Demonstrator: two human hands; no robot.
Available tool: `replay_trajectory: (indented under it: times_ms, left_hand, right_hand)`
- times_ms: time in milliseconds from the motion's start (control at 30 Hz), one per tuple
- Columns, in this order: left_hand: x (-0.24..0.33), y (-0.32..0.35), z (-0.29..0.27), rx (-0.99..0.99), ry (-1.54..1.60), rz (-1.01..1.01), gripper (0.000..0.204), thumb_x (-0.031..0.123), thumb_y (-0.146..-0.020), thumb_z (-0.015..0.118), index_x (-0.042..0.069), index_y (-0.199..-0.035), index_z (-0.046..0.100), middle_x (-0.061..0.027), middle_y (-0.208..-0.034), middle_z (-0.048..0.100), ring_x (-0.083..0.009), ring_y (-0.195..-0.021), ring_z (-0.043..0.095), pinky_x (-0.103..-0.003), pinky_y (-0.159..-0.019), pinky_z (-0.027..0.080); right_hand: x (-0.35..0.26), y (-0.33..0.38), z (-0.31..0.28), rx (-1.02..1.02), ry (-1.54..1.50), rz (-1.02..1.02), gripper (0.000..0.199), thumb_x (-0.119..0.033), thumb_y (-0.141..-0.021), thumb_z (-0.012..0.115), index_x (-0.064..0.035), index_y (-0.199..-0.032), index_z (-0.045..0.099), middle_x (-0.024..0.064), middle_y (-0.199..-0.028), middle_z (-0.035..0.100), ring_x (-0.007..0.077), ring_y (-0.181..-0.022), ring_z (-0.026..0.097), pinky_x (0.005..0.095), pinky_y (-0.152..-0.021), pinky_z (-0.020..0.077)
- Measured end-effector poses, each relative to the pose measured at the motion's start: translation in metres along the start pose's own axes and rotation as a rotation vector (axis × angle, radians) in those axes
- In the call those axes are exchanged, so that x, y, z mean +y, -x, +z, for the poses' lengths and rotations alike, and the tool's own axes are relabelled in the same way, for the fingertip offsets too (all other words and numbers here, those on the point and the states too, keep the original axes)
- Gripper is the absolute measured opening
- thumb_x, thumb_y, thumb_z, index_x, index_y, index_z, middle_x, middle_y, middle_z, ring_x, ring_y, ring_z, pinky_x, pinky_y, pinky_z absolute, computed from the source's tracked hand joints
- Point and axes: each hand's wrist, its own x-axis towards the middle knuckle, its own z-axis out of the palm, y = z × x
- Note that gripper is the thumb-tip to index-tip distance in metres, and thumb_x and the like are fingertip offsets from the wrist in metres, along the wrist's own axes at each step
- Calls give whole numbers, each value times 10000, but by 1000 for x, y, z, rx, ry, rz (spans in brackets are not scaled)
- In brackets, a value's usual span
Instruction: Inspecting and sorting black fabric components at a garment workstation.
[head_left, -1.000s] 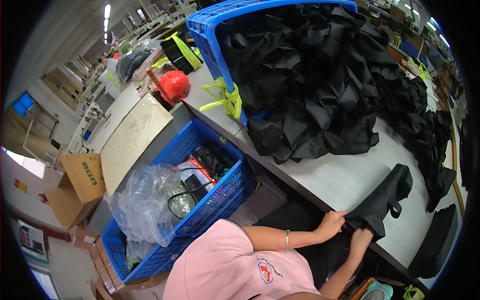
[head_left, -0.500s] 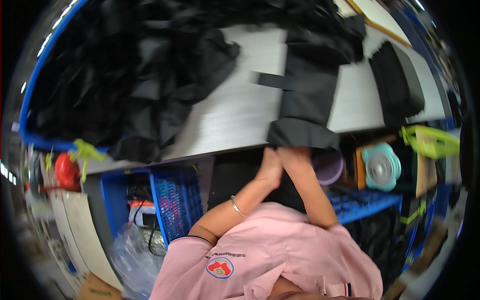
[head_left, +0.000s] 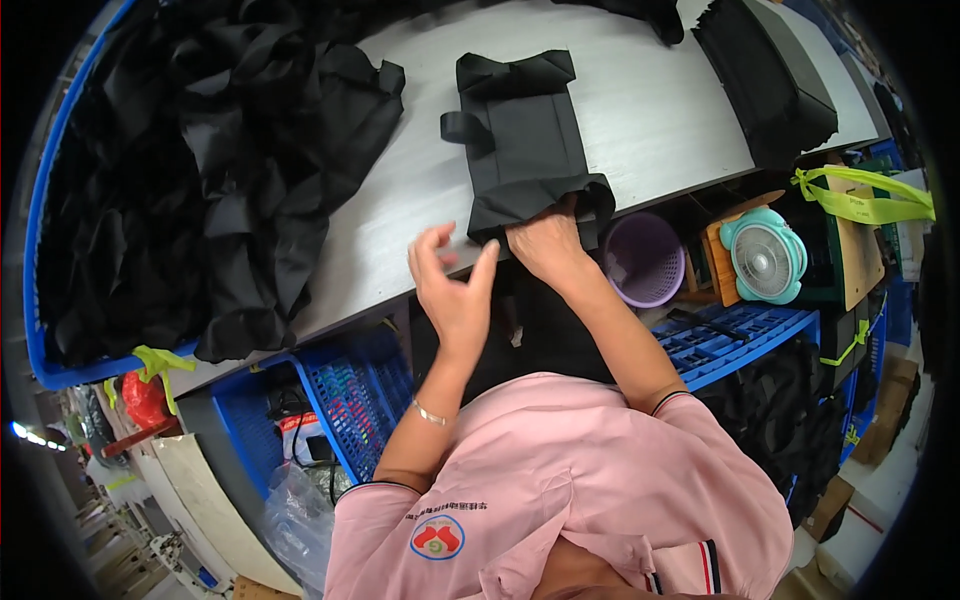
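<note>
Black fabric, a folded bag (head_left: 525,140) with straps, lies flat on the grey table (head_left: 650,110), its near end hanging at the table edge. The right hand (head_left: 545,245) pinches that near hem, fingers closed on the cloth. The left hand (head_left: 455,290) hovers just beside it, fingers spread and loose, touching nothing.

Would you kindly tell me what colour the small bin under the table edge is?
The small round bin is pale purple, seen in the head view, beside the right hand.
</note>
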Motion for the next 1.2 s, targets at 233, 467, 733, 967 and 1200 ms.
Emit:
replay_trajectory:
  times_ms: [233, 467, 733, 967, 1200]
  left_hand:
    - [-5, -19, 22, -93, 52, 47, 165, -34, -778, 724, 37, -901, 640, -68, -872, 623, -186, -806, 602, -308, -655, 490]
    - [-28, -38, -7, 30, 90, 121, 199, -139, -737, 611, 26, -843, 648, -81, -868, 597, -154, -651, 565, -257, -569, 461]
    - [36, -57, 21, -206, -87, 601, 325, 16, -712, 764, 89, -1022, 701, -72, -1030, 627, -279, -1001, 563, -402, -878, 443]
    - [46, -58, 78, -572, -57, 812, 94, 49, -787, 634, 80, -854, 693, -55, -825, 626, -264, -779, 574, -364, -709, 451]
    - [57, -78, 27, -761, 188, 505, 115, 80, -917, 650, 20, -970, 733, -94, -901, 711, -247, -903, 676, -336, -780, 541]
  right_hand:
    - [-20, -12, -18, -327, -45, 139, 219, -180, -851, 600, -45, -1002, 682, 152, -961, 669, 364, -940, 628, 582, -832, 430]
    - [-3, 2, 2, 8, -43, -88, 228, -108, -794, 621, 13, -980, 673, 183, -911, 664, 359, -815, 658, 453, -686, 544]
    - [-15, -12, -11, -212, -288, 176, 273, -211, -838, 613, -61, -1056, 680, 159, -1051, 670, 352, -1021, 622, 495, -853, 485]
    - [4, 14, 6, -70, -355, -14, 265, -226, -895, 579, -62, -1084, 666, 153, -1060, 677, 339, -1035, 630, 493, -868, 493]
    - [40, 44, 32, -233, -344, -83, 280, -259, -952, 542, -83, -1134, 659, 162, -945, 699, 374, -866, 672, 488, -750, 540]
